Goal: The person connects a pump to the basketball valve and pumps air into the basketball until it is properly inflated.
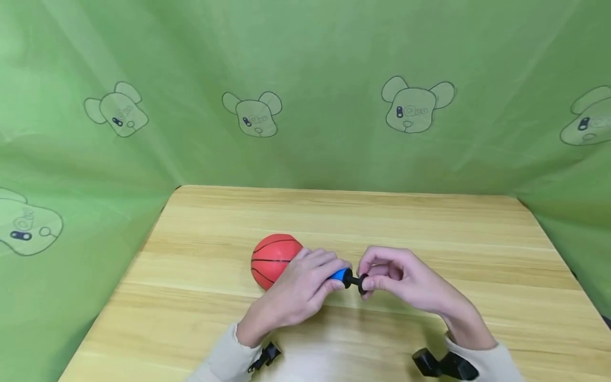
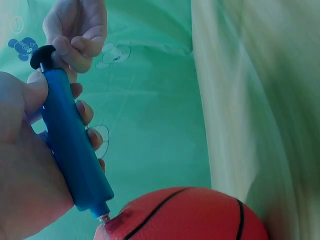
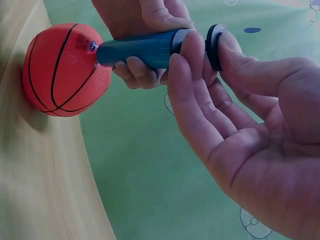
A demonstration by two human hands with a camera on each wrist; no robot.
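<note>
A red ball with black basketball lines [image 1: 273, 260] rests on the wooden table, just left of my hands. My left hand [image 1: 300, 286] wraps its fingers and thumb round the blue barrel of a small hand pump [image 2: 75, 140]. The pump's narrow end meets the ball [image 3: 65, 75], with a short metal piece showing at the joint. At the pump's other end, my right hand [image 1: 401, 278] pinches the black round handle [image 3: 215, 47] between thumb and fingers. A short length of the dark rod shows between handle and barrel in the head view.
The light wooden table [image 1: 429, 223] reaches back to a green curtain [image 1: 324, 148] printed with bear heads, which also hangs at both sides. Black devices [image 1: 444, 365] are strapped at both wrists, close over the table's near part.
</note>
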